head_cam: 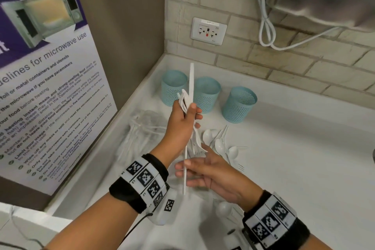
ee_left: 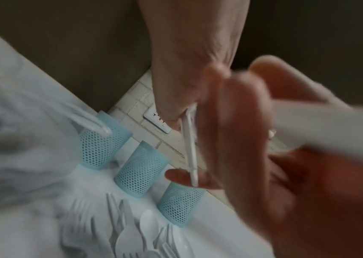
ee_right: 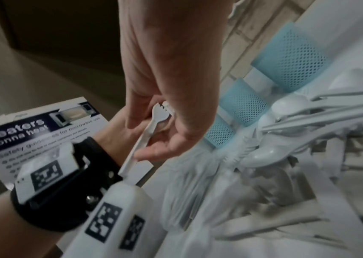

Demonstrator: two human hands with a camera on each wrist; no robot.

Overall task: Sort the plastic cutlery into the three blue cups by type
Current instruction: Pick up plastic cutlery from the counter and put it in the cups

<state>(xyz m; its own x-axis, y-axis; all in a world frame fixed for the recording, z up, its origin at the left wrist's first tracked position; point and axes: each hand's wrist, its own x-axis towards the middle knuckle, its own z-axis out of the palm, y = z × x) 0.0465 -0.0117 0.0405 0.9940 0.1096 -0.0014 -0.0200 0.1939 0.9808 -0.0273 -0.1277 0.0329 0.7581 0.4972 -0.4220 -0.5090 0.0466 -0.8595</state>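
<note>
Fingers of the left hand (head_cam: pixel 180 122) curl round a bundle of white cutlery (head_cam: pixel 185 101), one long flat piece sticking upright above the fist. Fingers of the right hand (head_cam: pixel 211 172) lie nearly straight and spread just below, their tips touching the lower end of that long piece (the wrist views are too blurred to show a pinch).

Left of both hands stands a poster (head_cam: pixel 46 79) reading "Heaters gonna heat" and "guidelines for microwave use", with a microwave pictured. Beyond the left fist three blue mesh cups (head_cam: pixel 207 95) stand in a row on the white counter (head_cam: pixel 304 148). Between the hands and the cups lies a loose pile of spoons and forks (head_cam: pixel 221 144). Left of the fist sits a clear bag (head_cam: pixel 140 128). Above the cups is a wall socket (head_cam: pixel 208 31).
</note>
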